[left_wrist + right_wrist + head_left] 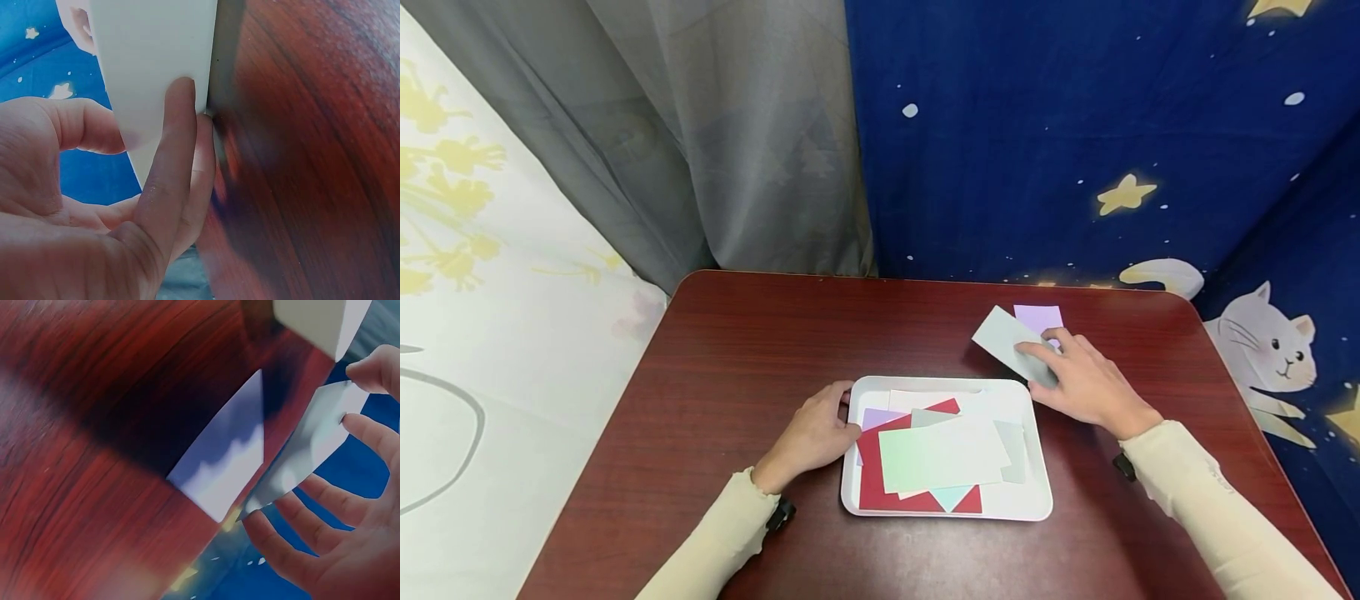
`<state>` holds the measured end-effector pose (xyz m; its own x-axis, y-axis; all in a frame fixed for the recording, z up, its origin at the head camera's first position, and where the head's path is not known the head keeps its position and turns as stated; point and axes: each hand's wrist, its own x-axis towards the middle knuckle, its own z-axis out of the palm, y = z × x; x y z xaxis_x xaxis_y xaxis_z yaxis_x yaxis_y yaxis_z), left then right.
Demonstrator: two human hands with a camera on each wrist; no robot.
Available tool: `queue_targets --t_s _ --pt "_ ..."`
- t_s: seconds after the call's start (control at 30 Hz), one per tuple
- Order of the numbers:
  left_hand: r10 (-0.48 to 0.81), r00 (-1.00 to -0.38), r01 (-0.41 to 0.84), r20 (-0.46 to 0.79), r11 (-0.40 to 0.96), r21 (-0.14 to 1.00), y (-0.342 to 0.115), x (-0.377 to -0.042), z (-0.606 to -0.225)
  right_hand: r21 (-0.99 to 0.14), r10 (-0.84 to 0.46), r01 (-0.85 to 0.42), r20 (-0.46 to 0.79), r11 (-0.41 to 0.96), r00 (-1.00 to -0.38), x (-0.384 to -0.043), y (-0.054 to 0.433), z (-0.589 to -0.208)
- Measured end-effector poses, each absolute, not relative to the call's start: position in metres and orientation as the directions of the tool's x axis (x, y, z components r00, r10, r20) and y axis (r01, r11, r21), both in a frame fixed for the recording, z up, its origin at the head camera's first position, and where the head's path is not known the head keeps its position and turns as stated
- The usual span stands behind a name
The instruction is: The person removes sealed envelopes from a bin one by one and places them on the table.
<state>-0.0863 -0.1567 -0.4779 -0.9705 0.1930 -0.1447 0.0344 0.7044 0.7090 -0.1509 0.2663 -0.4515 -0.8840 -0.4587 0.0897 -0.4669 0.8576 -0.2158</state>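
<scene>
My left hand (817, 427) holds the left side of a white tray (1041, 492). In the left wrist view its fingers (178, 144) lie along the tray's outer wall (150, 62), with the thumb at the rim. Several sheets of coloured paper overlap in the tray, a pale green one (936, 454) on top of a red one (872, 479). Beyond the tray's far right corner, my right hand (1086, 383) pinches a light grey sheet of paper (1006, 337), slightly bent in the right wrist view. Just behind it a purple sheet (228, 456) lies on the table, partly hidden in the head view.
The dark red wooden table (760, 333) extends around the tray. Behind it hang a grey curtain (775, 167) and a blue star-patterned curtain (1000, 167). A white patterned cloth (512, 333) is at the left.
</scene>
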Motion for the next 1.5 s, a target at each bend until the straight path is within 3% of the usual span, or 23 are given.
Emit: queue_targets --t_s 0.53,0.97,1.5 --pt "0.194 -0.971 0.038 -0.141 0.706 0.707 -0.156 -0.085 -0.477 -0.207 -0.289 -0.273 -0.054 0.939 -0.956 -0.17 0.313 -0.469" --pt "0.195 -0.971 0.038 -0.142 0.706 0.707 -0.157 -0.085 -0.478 -0.214 -0.144 -0.108 -0.164 0.971 -0.976 -0.178 0.341 -0.48" --pt "0.189 -0.973 0.045 -0.13 0.714 0.699 -0.156 -0.085 -0.478 -0.201 -0.04 -0.004 -0.171 0.98 -0.984 -0.182 0.338 -0.487"
